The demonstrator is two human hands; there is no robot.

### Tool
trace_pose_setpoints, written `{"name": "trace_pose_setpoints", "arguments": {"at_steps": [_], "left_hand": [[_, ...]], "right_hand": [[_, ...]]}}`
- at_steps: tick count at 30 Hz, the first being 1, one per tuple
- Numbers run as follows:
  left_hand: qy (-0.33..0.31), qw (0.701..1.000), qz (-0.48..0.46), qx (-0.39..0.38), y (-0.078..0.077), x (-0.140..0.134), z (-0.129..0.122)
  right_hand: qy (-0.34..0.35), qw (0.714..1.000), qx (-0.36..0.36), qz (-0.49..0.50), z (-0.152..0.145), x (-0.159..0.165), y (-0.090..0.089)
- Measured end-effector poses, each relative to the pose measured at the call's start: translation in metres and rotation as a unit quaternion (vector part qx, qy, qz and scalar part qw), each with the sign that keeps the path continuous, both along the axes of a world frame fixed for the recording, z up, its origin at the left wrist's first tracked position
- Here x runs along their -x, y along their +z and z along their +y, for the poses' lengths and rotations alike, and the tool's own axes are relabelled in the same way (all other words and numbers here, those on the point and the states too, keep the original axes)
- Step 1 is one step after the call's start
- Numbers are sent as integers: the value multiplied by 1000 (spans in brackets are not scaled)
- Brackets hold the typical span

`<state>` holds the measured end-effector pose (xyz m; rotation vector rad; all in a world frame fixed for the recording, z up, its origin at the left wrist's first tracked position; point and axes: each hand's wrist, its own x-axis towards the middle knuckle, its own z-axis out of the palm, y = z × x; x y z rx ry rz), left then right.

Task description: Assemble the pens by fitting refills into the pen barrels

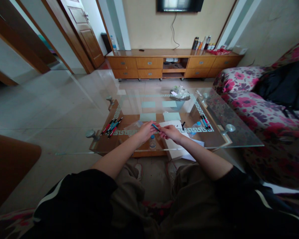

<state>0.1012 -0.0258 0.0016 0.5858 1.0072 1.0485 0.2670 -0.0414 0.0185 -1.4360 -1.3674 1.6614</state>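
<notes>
Over the glass table my left hand [147,130] and my right hand [171,132] meet around one blue pen [154,126]. The left fingers grip its blue body, while the right fingers pinch its dark lower end. To the left lies a loose pile of pens [111,126] in red, blue and black. On the right, a smaller group of pens [205,122] lies side by side near the patterned border. A small black item [183,125], perhaps pen caps or a clip, sits just beyond my right hand.
The glass tabletop [241,141] has a wooden shelf beneath, with a water bottle [152,142] and a white box [173,151] seen through it. A waste basket [178,104] stands behind the table. A flowered sofa [249,99] is at the right, a wooden cabinet [149,63] at the back.
</notes>
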Motion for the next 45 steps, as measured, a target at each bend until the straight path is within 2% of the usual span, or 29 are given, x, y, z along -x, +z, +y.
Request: {"name": "trace_pose_setpoints", "arguments": {"at_steps": [5, 10, 14, 16, 19, 21, 25, 30, 33, 37, 41, 43, 45], "left_hand": [[6, 1000, -22, 6, -7, 5, 5], [19, 1000, -19, 9, -6, 7, 8], [42, 999, 21, -14, -5, 8, 8], [34, 996, 71, -42, -6, 8, 7], [4, 986, 149, -70, -10, 7, 7], [-16, 977, 196, -84, -12, 5, 8], [-56, 936, 312, -154, -14, -2, 11], [-108, 829, 470, -284, -16, -9, 15], [-136, 786, 511, -321, -19, -13, 17], [-146, 764, 526, -345, -25, -14, 19], [-160, 742, 544, -358, -26, -13, 20], [-165, 735, 548, -364, -25, -11, 20], [-156, 735, 543, -375, -22, -7, 19]], "right_hand": [[-14, 1000, -9, -2, 1, 0, 4], [-15, 1000, -16, -10, -2, 2, 10], [-34, 995, -69, -66, 2, -2, 11], [-34, 980, -123, -152, 6, -8, 9], [-10, 930, -196, -310, 10, -19, 3], [6, 899, -225, -375, 11, -25, -1], [30, 865, -238, -441, 6, -26, -8], [75, 847, -219, -478, 2, -21, -10], [86, 836, -217, -496, 0, -18, -11], [91, 829, -219, -507, -1, -15, -12], [82, 844, -217, -484, 5, -25, -6], [55, 857, -224, -460, 12, -37, -1], [-4, 862, -246, -444, 19, -52, 3]]}}
